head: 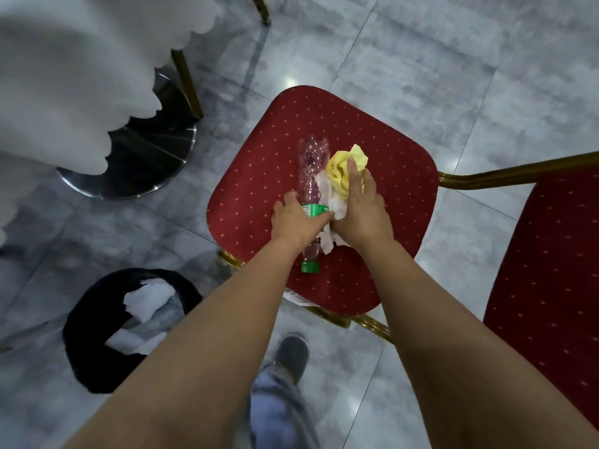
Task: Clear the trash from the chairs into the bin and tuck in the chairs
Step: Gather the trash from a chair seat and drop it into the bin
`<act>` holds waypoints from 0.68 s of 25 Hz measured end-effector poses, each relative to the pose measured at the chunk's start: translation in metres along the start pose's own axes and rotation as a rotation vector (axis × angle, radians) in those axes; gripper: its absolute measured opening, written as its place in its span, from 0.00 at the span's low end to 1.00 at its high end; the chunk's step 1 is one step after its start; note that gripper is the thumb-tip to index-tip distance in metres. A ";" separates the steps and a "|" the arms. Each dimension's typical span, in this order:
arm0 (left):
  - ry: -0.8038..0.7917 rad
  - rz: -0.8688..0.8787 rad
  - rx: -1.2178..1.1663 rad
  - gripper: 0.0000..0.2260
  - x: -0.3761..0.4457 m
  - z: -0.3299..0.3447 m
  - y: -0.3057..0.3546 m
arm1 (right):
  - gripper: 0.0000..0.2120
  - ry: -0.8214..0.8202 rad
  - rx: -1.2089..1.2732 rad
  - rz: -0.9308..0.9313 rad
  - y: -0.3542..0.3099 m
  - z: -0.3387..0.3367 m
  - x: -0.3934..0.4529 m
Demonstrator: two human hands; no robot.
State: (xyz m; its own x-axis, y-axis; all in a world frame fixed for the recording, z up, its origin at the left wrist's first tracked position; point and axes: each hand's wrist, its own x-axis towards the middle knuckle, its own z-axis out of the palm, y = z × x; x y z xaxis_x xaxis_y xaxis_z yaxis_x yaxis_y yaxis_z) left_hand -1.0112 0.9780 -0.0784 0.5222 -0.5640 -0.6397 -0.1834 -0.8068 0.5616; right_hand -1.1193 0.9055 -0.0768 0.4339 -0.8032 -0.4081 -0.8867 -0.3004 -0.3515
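Trash lies heaped on the padded red seat of a chair with a gold metal frame: a crushed clear plastic bottle with a green label and a green screw cap, a crumpled yellow paper ball, and torn white paper under and between them. The seat fabric is woven red cloth dotted with small pale specks, its corners rounded. The left hand curls round the bottle at its label, thumb lying across the green band. The right hand lies over the white paper with fingers stretched forward, fingertips touching the yellow ball; whether it grips anything cannot be told. The two hands sit side by side, nearly touching. On the glossy grey marble-patterned floor to the left of the chair stands a round black bin holding white paper scraps and clear plastic. Farther off, a white scallop-edged tablecloth hangs over a polished round metal base. A second red chair shows at the right edge.
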 end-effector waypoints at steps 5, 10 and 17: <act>-0.111 -0.048 -0.360 0.37 0.011 -0.001 -0.007 | 0.35 0.138 0.317 0.011 -0.004 0.007 -0.005; -0.196 -0.074 -0.457 0.37 0.014 -0.007 -0.017 | 0.44 0.126 0.389 0.062 -0.007 0.005 -0.010; -0.274 -0.127 -0.567 0.36 0.013 -0.011 -0.020 | 0.38 -0.022 0.305 0.157 -0.009 0.002 -0.001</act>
State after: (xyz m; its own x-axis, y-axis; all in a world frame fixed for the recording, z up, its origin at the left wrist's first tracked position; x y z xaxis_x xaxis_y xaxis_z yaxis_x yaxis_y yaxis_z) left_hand -0.9918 0.9884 -0.0923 0.2651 -0.5553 -0.7883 0.3737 -0.6945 0.6148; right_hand -1.1116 0.9103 -0.0748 0.3020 -0.8152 -0.4942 -0.8560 -0.0038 -0.5169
